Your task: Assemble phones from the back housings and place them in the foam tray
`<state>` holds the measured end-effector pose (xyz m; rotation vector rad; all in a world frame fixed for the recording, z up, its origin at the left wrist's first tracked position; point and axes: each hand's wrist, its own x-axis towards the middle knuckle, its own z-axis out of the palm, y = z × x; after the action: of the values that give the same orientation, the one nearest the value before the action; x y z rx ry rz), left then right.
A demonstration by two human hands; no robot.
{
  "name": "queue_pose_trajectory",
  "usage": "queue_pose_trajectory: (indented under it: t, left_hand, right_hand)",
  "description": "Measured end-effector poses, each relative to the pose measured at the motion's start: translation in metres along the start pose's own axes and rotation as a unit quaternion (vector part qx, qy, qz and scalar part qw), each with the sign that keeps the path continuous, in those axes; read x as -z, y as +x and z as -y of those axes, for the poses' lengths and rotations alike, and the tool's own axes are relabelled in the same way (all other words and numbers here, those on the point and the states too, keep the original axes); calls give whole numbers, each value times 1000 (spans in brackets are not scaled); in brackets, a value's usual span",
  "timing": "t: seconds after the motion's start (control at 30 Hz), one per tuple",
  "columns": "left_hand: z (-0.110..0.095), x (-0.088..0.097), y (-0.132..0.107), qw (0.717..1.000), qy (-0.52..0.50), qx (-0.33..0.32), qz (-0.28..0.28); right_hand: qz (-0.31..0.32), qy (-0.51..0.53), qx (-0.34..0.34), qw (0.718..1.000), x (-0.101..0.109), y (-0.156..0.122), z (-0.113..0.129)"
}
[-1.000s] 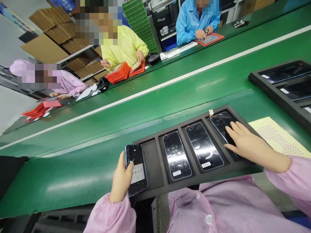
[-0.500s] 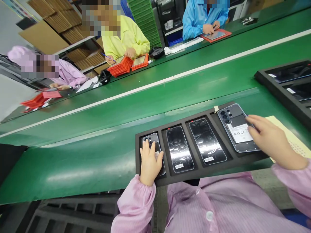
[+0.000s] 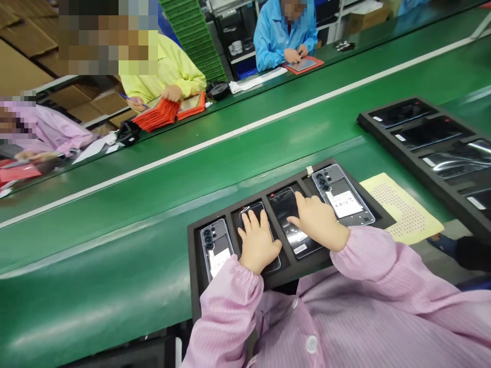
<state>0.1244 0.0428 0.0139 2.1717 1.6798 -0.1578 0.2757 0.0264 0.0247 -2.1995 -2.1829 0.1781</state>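
A black foam tray (image 3: pixel 193 255) lies in front of me with phones in its compartments. My left hand (image 3: pixel 258 244) rests with spread fingers over a phone lying screen up (image 3: pixel 274 261), second from the left. Over the neighbouring screen-up phone (image 3: pixel 284 207) lies my right hand (image 3: pixel 315 219), index finger and thumb apart, its other fingers partly hidden. At the tray's left end is a phone with its back up (image 3: pixel 215 239), partly covered by my left sleeve. Another back-up phone (image 3: pixel 345 190) with a white label sits at the right end, beyond my right hand.
A second black tray (image 3: pixel 406 153) with several dark phones stands at the right. Beside it lies a yellow sheet (image 3: pixel 402 209) of small dots. Across the green table (image 3: pixel 134 220), co-workers in yellow (image 3: pixel 169 66), blue (image 3: pixel 264 38) and pink handle red pouches (image 3: pixel 159 116).
My left hand has moved right from the leftmost phone to the second one. My right hand has left the rightmost phone and moved left onto the third. The view has shifted right.
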Motion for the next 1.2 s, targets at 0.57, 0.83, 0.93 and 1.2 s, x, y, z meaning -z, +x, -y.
queue_pose_trajectory:
  t: [0.57, 0.83, 0.93, 1.2]
  left_hand:
    - [60, -22, -11, 935, -274, 75, -214]
    - [42, -44, 2, 981, -36, -109, -159]
    - [46, -39, -6, 974, -96, -100, -179]
    - [58, -49, -53, 956, -42, -221, -186]
  right_hand:
    - [-98, 51, 79, 991, 13, -26, -40]
    - [-102, 66, 71, 990, -30, -39, -133]
    - [-77, 155, 118, 978, -28, -41, -137]
    - [-195, 260, -155, 933, -15, -57, -150]
